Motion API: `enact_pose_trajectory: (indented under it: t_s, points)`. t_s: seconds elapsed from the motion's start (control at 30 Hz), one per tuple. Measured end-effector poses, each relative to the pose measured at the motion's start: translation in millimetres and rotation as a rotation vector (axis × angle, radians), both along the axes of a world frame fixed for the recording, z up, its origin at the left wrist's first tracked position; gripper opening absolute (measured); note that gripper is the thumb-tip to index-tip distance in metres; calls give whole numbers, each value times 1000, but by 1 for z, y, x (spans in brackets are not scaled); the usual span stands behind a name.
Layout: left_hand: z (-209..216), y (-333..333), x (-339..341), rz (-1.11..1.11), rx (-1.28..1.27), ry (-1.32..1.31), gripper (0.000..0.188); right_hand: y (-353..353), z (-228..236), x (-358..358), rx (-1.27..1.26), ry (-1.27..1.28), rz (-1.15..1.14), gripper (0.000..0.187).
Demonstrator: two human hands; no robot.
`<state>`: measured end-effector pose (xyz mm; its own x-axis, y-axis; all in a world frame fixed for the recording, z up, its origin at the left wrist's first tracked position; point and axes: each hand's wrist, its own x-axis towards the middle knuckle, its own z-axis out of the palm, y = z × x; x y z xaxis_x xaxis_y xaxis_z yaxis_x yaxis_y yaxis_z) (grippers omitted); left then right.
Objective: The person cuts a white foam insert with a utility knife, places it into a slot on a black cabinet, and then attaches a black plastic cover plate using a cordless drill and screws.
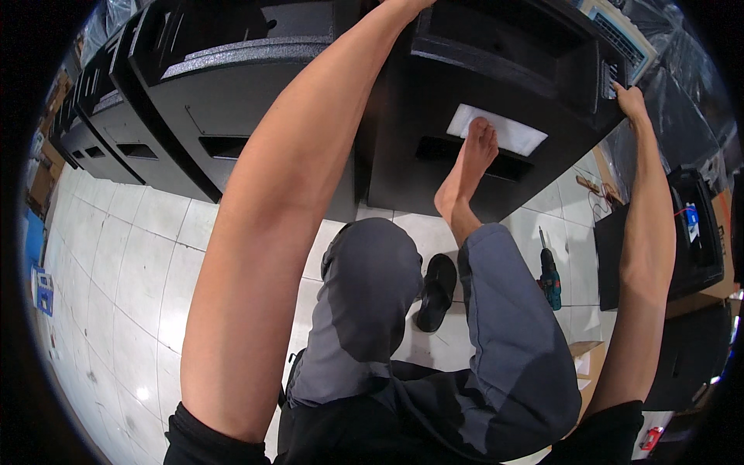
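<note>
A large black speaker cabinet [403, 147] stands in front of me. My right hand [631, 101] grips its right side at a small recessed panel, fingers bent over the edge. Only the wrist and back of my left hand [409, 5] show at the upper picture edge, by the cabinet's upper left; its fingers are out of sight. My bare right foot [473, 155] presses against a white rectangular pad [521, 136] on the cabinet face. Just below the pad is a dark slot [511, 166], partly covered by the foot.
More black cabinets [256, 116] stand in a row to the left. A cordless drill [549, 279] with a long bit and a black slipper [438, 293] lie on the tiled floor [124, 256]. Another black cabinet [608, 256] sits beyond my right forearm. A laptop-like keyboard [618, 39] is at upper right.
</note>
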<state>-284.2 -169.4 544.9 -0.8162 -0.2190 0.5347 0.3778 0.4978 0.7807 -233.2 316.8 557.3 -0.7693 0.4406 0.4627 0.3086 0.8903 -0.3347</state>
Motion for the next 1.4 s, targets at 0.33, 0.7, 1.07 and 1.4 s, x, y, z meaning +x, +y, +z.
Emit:
enact_pose_trajectory:
  t_s: [0.33,0.7,1.07,1.4]
  points:
    - [-2,5,0,17,-29,16,34,7,1,3,26,5,-21,55]
    - [-5,12,3,75,15,51,29,45,-16,-34,354,-158,-112,69]
    - [-5,3,5,31,56,24,30,42,-2,-17,151,-33,11,64]
    - [-10,0,-3,108,-65,136,40,20,-7,-13,139,10,10,65]
